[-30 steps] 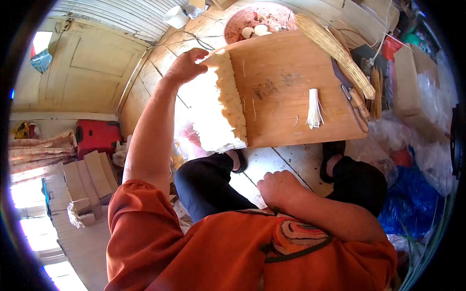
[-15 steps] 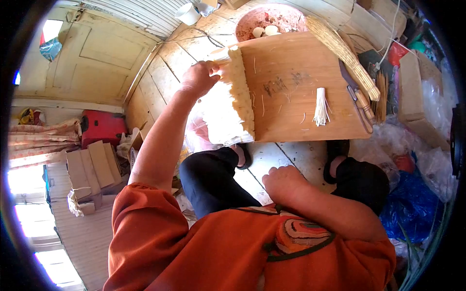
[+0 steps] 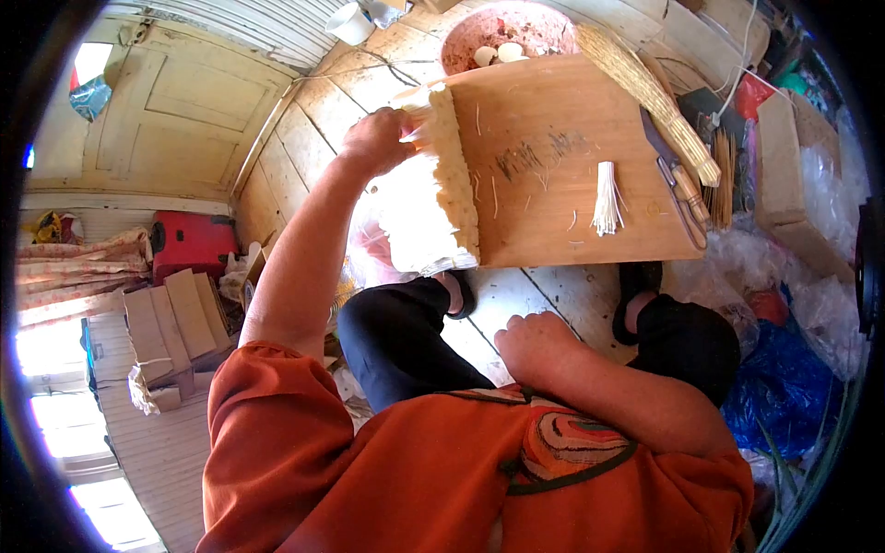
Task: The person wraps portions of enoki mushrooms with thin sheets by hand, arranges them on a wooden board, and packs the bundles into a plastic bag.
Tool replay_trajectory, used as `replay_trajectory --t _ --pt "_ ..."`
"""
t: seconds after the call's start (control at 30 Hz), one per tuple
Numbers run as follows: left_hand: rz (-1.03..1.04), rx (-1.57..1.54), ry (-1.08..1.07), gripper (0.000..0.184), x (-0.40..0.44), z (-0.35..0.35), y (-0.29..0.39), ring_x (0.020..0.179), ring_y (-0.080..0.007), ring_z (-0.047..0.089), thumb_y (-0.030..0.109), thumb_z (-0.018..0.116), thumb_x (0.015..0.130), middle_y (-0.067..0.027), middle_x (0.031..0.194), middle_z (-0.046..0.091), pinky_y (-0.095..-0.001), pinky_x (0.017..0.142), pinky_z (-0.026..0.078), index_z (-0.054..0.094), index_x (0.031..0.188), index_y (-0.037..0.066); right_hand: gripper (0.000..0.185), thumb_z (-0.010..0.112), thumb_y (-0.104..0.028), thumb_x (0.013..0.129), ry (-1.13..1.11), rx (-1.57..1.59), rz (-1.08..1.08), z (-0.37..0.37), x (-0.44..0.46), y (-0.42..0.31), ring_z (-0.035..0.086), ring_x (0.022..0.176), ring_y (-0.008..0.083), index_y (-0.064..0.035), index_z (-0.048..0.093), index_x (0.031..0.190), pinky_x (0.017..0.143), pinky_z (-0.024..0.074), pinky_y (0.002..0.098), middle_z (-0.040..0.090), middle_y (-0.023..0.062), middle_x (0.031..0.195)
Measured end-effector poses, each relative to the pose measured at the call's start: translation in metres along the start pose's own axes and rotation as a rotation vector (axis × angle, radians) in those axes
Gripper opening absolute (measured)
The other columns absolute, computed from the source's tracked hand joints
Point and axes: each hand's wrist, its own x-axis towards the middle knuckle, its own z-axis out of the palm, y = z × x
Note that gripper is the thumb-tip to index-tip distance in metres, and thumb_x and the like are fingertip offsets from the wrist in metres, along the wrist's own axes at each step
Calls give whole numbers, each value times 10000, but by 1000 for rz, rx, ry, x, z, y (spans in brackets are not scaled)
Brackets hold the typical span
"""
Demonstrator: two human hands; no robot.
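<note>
My left hand (image 3: pixel 376 143) is closed at the far end of a thick stack of pale, ragged-edged sheets (image 3: pixel 433 207), its fingers pinching the sheets' edge. Bright light washes out much of the stack, which lies along the left side of a wooden board (image 3: pixel 553 111). My right hand (image 3: pixel 533 343) is curled into a fist in front of my body, away from the board, with its palm hidden. A small bundle of white strips (image 3: pixel 606 198) lies on the board's right part. Beside it are a knife (image 3: pixel 676 170) and scissors (image 3: pixel 680 200).
A long bundle of straw-like stalks (image 3: pixel 645 101) lies across the board's right edge. Behind the board stands a pink basin (image 3: pixel 461 46) with pale round pieces inside. Cardboard (image 3: pixel 175 323) is at left; clear plastic bags and a blue bag (image 3: pixel 779 392) are at right.
The view has shifted slightly. My left hand has moved a little along the far edge of the stack, its fingers tucked further in. My right fist stays put.
</note>
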Motion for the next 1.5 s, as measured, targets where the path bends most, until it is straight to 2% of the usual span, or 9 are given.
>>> replay_trajectory --t 0.2,0.3,0.43,0.57,0.83,1.0,1.2,1.33,1.5 --pt "35 -444 284 260 -26 -5 -21 805 -192 628 264 708 827 -85 880 665 -328 775 499 621 878 24 166 578 -136 810 29 -13 -26 1 -4 1 689 827 274 -54 710 866 682 543 420 690 144 899" --pt "25 -1298 167 259 -42 -10 -31 871 -219 653 100 575 829 -135 922 663 -355 801 524 562 1067 -5 162 586 -139 804 27 -24 -4 3 -3 1 688 832 275 -64 717 863 686 543 417 692 140 906" --pt "-14 -1866 27 571 -61 -14 -17 804 -243 630 226 564 738 -136 922 621 -424 822 514 477 1243 -24 197 511 -129 865 -56 -27 -7 -2 -3 -2 672 881 319 -54 678 937 747 535 436 667 166 948" --pt "-3 -2092 -226 540 -76 -8 -1 740 -216 581 235 610 772 -101 913 592 -413 804 513 478 1231 -18 169 582 -139 800 70 -48 -34 12 0 0 694 819 281 -70 730 843 688 545 413 701 148 895" --pt "-233 -1834 89 229 -87 -5 33 653 -211 607 231 605 931 -102 834 616 -359 651 542 567 1028 27 171 578 -138 801 37 -48 -19 12 2 -1 695 815 282 -74 732 840 688 544 413 702 145 889" --pt "-170 -1129 219 152 -58 -6 2 591 -118 538 161 605 916 -38 722 567 -284 527 462 532 976 42 168 579 -142 803 26 -54 -24 11 0 -3 693 827 282 -76 727 849 694 542 414 701 135 889" --pt "-33 -280 197 380 -27 -6 -6 878 -279 647 141 680 825 -143 976 653 -396 761 519 544 1167 46 172 575 -145 812 26 -55 -26 2 -2 -3 689 826 276 -71 718 871 691 539 415 694 136 908" --pt "199 -91 464 365 -20 6 -12 988 -276 629 101 705 748 -124 1033 662 -384 884 509 619 1100 59 175 567 -139 817 -2 -28 -18 -1 -3 -4 687 827 275 -71 715 880 694 540 418 691 135 911" --pt "74 -115 255 281 -46 5 0 932 -249 634 149 702 740 -94 939 664 -371 900 507 664 1007 71 175 568 -140 815 17 -32 -22 1 -5 -3 687 826 273 -73 715 882 689 540 417 691 134 906"
